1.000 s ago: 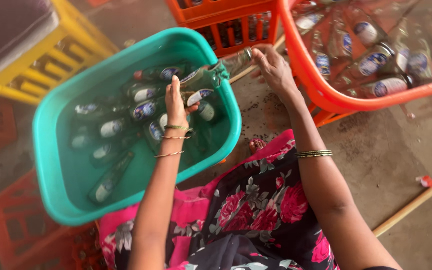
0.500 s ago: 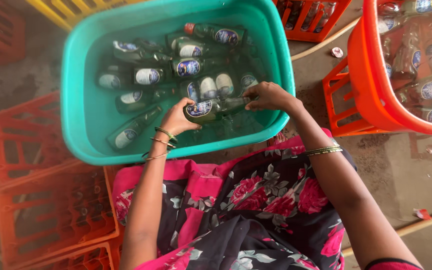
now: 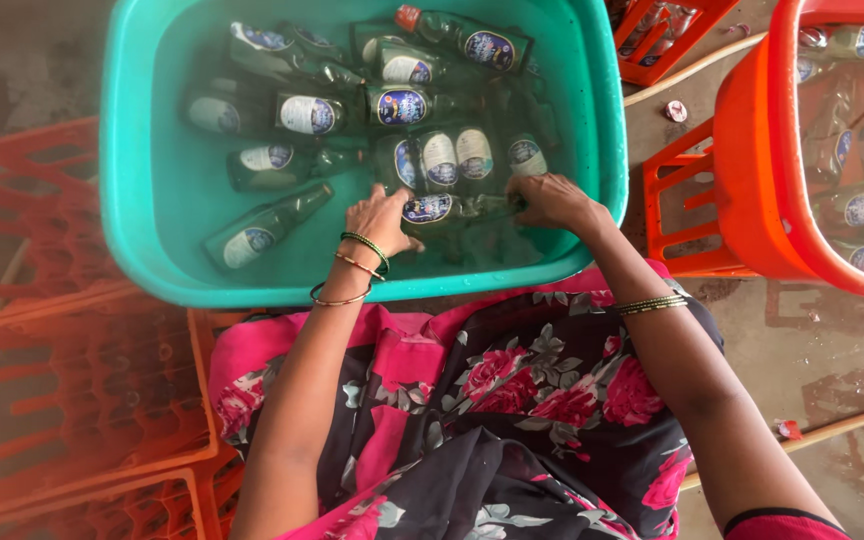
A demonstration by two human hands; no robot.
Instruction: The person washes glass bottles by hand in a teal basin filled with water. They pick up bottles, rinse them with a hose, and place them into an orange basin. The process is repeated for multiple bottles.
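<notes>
A teal plastic tub (image 3: 142,200) full of water holds several green glass bottles with oval labels. Both my hands are in the tub near its front edge, on one green bottle (image 3: 444,208) lying sideways in the water. My left hand (image 3: 380,222) grips its body end; my right hand (image 3: 550,200) grips its neck end. Bangles sit on both wrists. Other bottles (image 3: 312,114) lie further back in the water.
An orange tub (image 3: 752,160) with more bottles in water stands at the right. Orange plastic crates (image 3: 62,380) lie at the left and front left, another orange crate (image 3: 667,40) at the top right. A floral pink and black garment covers my lap. The floor is wet.
My right hand came from the orange tub side to the teal tub. Both hands lowered the bottle into the water near the tub's front edge. The view shifted down and closer.
</notes>
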